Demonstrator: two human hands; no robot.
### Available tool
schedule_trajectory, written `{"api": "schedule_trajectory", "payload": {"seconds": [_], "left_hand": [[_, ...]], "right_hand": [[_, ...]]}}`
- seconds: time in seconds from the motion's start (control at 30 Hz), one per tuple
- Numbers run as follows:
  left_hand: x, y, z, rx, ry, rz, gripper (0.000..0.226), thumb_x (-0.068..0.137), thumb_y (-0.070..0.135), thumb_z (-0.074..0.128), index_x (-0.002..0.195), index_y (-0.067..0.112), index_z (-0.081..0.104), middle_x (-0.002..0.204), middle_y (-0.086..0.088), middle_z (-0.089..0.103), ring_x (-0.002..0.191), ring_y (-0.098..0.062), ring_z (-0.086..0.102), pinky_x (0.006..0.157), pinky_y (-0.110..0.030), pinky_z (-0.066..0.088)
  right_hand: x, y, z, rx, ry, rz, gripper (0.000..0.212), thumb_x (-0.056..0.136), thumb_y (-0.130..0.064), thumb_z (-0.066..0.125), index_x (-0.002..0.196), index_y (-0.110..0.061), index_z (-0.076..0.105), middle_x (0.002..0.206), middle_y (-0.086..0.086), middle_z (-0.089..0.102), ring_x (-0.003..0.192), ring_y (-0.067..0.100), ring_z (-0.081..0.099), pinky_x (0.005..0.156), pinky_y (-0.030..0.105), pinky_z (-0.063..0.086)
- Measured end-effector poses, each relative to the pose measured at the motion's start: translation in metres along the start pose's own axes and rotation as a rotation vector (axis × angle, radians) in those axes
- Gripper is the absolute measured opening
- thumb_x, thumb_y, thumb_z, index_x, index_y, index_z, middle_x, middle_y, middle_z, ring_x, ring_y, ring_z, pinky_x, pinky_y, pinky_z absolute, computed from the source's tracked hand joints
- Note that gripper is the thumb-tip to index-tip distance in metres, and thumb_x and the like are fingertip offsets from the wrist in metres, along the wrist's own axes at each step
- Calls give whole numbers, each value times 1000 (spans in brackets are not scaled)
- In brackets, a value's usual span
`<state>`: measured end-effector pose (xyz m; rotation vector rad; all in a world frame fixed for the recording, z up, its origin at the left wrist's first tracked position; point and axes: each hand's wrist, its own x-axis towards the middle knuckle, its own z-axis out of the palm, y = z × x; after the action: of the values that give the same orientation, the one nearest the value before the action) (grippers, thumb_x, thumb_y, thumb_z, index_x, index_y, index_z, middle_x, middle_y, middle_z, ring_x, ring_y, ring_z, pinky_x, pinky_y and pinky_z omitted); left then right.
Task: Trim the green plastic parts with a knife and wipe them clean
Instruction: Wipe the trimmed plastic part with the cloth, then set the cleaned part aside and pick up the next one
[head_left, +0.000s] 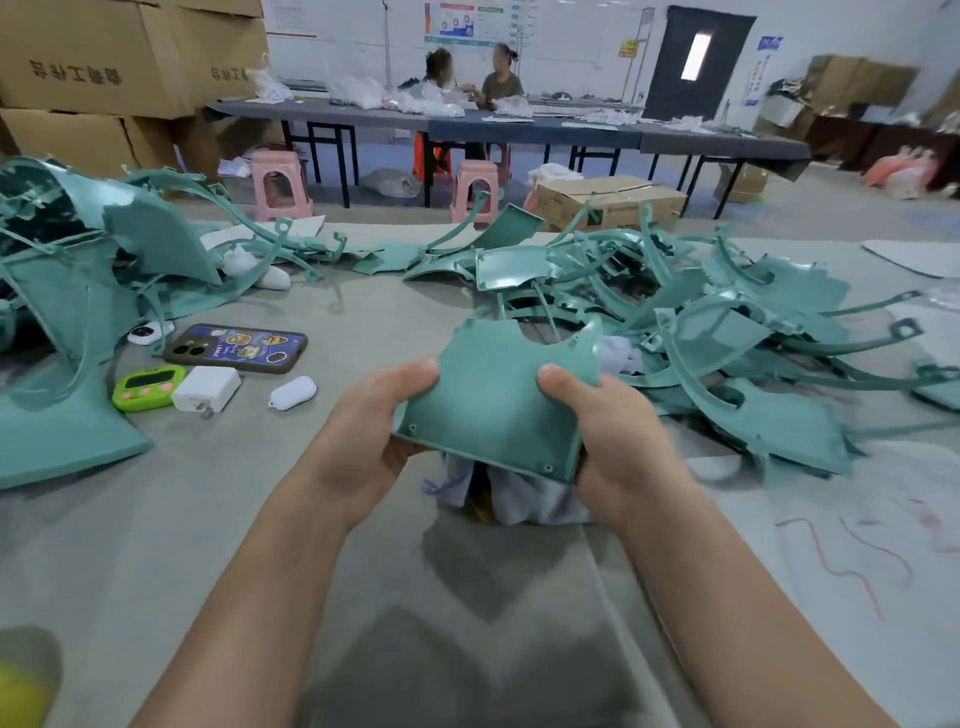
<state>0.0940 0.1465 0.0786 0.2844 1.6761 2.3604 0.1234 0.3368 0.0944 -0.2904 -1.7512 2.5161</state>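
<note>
Head view: the left hand (363, 436) and right hand (618, 447) grip one green plastic part (493, 400) between them by its side edges, thumbs on top and fingers curled beneath. It is held above a bunched grey cloth (519, 499) on the table (260, 493). More such parts lie in a right heap (727, 338) and a left heap (78, 270). Printing on the cardboard boxes (78, 52) is upside down and unreadable. One phone (236, 348), one green timer (148, 387), one white charger (205, 388), two pink stools (280, 184).

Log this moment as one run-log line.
left hand: grips flat green plastic panel | right hand: grips same panel | crumpled grey cloth: beneath panel | heap of green plastic parts: behind panel, right
</note>
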Motion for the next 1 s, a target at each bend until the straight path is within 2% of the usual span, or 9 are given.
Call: {"api": "schedule_trajectory", "payload": {"seconds": [0.2, 0.33, 0.4, 0.47, 0.6, 0.77, 0.83, 0.9, 1.0], "left_hand": [[-43, 0, 78, 28, -100, -29, 24, 88, 27, 63, 80, 11, 78, 74, -13, 68, 61, -24, 63, 50, -27, 47], [-78, -19, 118, -3, -266, -66, 23, 76, 18, 73, 97, 18, 82, 99, -6, 78, 86, -17, 75, 66, -25, 59], [-97, -33, 133, -20, -389, -120, 34, 73, 18, 77, 107, 16, 80, 107, -12, 77, 93, -24, 75, 78, -33, 62], [-113, -49, 145, -38, -493, -199, 49, 65, 23, 82, 112, 13, 77, 110, -18, 75, 93, -30, 74, 78, -36, 62], [-146, -99, 185, 53, -652, -363, 46, 69, 18, 80, 115, 15, 76, 110, -16, 75, 94, -29, 75, 73, -33, 62], [-196, -182, 249, 247, -856, -578, 33, 79, 12, 72, 112, 13, 76, 102, -9, 78, 89, -20, 74, 73, -28, 57], [-216, -222, 268, 303, -900, -708, 31, 86, 9, 65, 116, 14, 73, 104, -9, 77, 94, -25, 75, 83, -37, 60], [-235, -263, 283, 390, -824, -819, 37, 92, 4, 61, 128, 14, 65, 109, -6, 76, 98, -21, 74, 88, -36, 58], [-257, -302, 297, 512, -712, -937, 50, 93, 11, 65, 141, 14, 52, 119, 1, 65, 100, -11, 66, 77, -24, 55]], "right_hand": [[-66, -15, -63, 98, 96, -39, 17, 98, -13, 61, 110, -7, 72, 105, 12, 78, 92, 26, 77, 67, 35, 63], [-137, -8, -110, 54, 155, -133, 29, 86, -20, 72, 111, -4, 75, 111, 17, 76, 99, 30, 75, 78, 35, 62], [-175, 0, -132, 46, 178, -140, 31, 85, -21, 70, 111, -6, 77, 113, 18, 76, 103, 31, 74, 83, 36, 61], [-211, 10, -153, 76, 216, -128, 33, 82, -22, 69, 112, -10, 77, 116, 16, 75, 108, 31, 72, 89, 38, 60], [-279, 40, -201, 254, 319, -35, 38, 75, -14, 74, 112, -2, 77, 119, 23, 72, 104, 33, 73, 82, 39, 61], [-354, 107, -260, 519, 702, 174, 41, 79, -4, 68, 120, 6, 70, 118, 25, 72, 98, 36, 75, 76, 43, 63], [-375, 140, -282, 580, 896, 327, 36, 88, -6, 63, 123, 2, 68, 116, 23, 73, 101, 38, 72, 90, 50, 58], [-396, 169, -305, 658, 1008, 452, 33, 94, -4, 60, 126, 3, 65, 115, 26, 72, 104, 41, 69, 93, 53, 54], [-419, 204, -339, 720, 1126, 514, 31, 97, -6, 61, 126, 4, 64, 111, 27, 73, 90, 40, 74, 76, 50, 59]]}}
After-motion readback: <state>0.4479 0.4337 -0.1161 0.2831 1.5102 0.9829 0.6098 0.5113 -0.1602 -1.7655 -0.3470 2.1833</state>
